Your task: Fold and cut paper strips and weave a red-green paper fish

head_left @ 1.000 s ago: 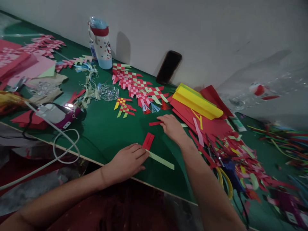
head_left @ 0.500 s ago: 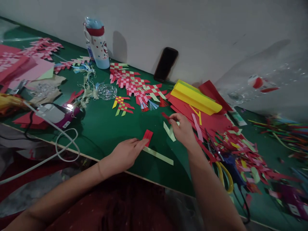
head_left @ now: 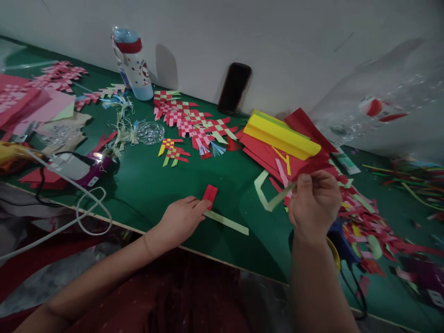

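Note:
My left hand [head_left: 185, 219] is closed at the fingertips on a folded red paper strip [head_left: 210, 195], pressing it near the green tabletop. From under those fingers a pale green paper strip [head_left: 229, 223] runs out to the right. My right hand [head_left: 315, 203] is raised over the right side, fingers closed on the end of a bent pale green strip [head_left: 274, 202], which reaches leftward in a hook shape. Behind that hand lie red paper sheets and cut scraps. Yellow scissor handles [head_left: 333, 253] show partly beside the right wrist.
Woven paper fish [head_left: 194, 121] lie along the back, near a bottle [head_left: 137, 69] and a phone [head_left: 235, 88] leaning on the wall. Folded yellow paper [head_left: 282, 134] tops red sheets. Paper scraps [head_left: 367, 231] cover the right; a white cable [head_left: 83, 185] loops at left.
My right hand has moved right, drawing the pale green strip along with it. The small red piece seen at its fingertips no longer shows there. My left hand stays on the red strip.

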`<state>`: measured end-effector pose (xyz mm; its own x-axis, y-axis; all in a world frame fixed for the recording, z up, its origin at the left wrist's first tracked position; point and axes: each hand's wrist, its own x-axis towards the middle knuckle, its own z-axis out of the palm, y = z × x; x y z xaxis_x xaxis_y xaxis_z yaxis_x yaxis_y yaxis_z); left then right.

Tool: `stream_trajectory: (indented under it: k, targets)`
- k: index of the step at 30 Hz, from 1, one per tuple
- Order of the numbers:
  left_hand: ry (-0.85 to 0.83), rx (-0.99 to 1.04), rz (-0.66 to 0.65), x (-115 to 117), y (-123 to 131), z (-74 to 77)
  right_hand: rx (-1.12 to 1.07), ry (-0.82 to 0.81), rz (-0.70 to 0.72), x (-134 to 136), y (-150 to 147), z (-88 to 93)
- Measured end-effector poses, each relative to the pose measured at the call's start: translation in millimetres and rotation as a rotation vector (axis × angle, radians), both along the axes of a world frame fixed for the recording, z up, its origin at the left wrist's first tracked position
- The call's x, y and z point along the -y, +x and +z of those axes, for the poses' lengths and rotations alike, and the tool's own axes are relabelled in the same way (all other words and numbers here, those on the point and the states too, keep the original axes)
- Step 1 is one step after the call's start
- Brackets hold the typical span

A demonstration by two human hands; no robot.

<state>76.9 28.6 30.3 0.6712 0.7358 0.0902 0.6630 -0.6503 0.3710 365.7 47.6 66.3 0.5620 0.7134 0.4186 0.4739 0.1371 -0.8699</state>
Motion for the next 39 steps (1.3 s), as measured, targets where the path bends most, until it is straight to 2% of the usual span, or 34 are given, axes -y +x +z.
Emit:
stream_trajectory:
  k: [7, 10, 12, 14, 15, 17, 19, 20, 24, 26, 31, 35, 39]
  targets:
    - [0.046, -0.061, 0.035, 3, 8, 3.7, 0.157, -0.181, -0.022, 11, 6, -10.1]
    - [0.069, -0.064, 0.039, 4, 9, 2.3, 0.301, -0.137, -0.06, 20, 14, -6.5]
    - [0.075, -0.055, 0.041, 4, 10, 1.9, 0.334, -0.044, -0.153, 29, 14, -0.6]
    - [0.086, -0.053, 0.03, 4, 10, 2.1, 0.253, -0.02, -0.23, 42, 8, 3.9]
    - [0.095, -0.06, 0.019, 4, 11, 2.4, 0.197, -0.056, -0.222, 49, 3, 4.2]
    - [0.11, -0.089, 0.003, 5, 14, 3.2, 0.127, -0.21, -0.097, 64, -11, -0.4]
    - [0.119, -0.119, 0.012, 8, 18, 3.9, 0.043, -0.397, 0.104, 79, -26, -11.7]
    - [0.122, -0.128, 0.022, 9, 19, 4.2, -0.041, -0.451, 0.161, 85, -32, -18.8]
    - [0.156, -0.129, 0.043, 11, 22, 4.0, -0.423, -0.472, 0.198, 101, -44, -42.6]
    - [0.164, -0.134, 0.025, 11, 21, 3.4, -0.495, -0.467, 0.198, 104, -44, -46.7]
    - [0.171, -0.163, 0.008, 11, 20, 1.5, -0.323, -0.481, 0.186, 111, -42, -40.2]
    - [0.174, -0.16, 0.012, 11, 20, 1.0, -0.137, -0.408, 0.161, 121, -44, -36.2]
    - [0.171, -0.153, 0.01, 11, 20, 2.2, 0.209, -0.327, 0.243, 129, -47, -37.7]
